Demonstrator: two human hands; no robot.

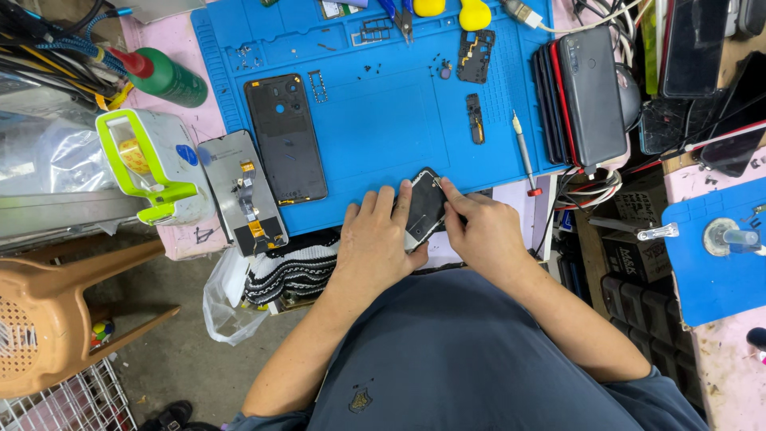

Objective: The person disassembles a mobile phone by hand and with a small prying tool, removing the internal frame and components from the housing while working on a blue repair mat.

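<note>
My left hand (375, 239) and my right hand (483, 231) hold an opened dark phone body (425, 206) between them at the near edge of the blue work mat (383, 120). The left fingers wrap its left side. My right index finger presses on its top edge. On the mat to the left lies a black phone back cover (285, 137). Beside it, off the mat, a phone screen panel (242, 191) rests face down with its flex cable showing.
A stack of phones (586, 96) stands at the mat's right edge, with a screwdriver (524, 152), small black parts (475, 56) and loose screws nearby. A green bottle (167, 76) and a green-framed white box (152, 164) sit left. A brown plastic chair (56, 319) stands lower left.
</note>
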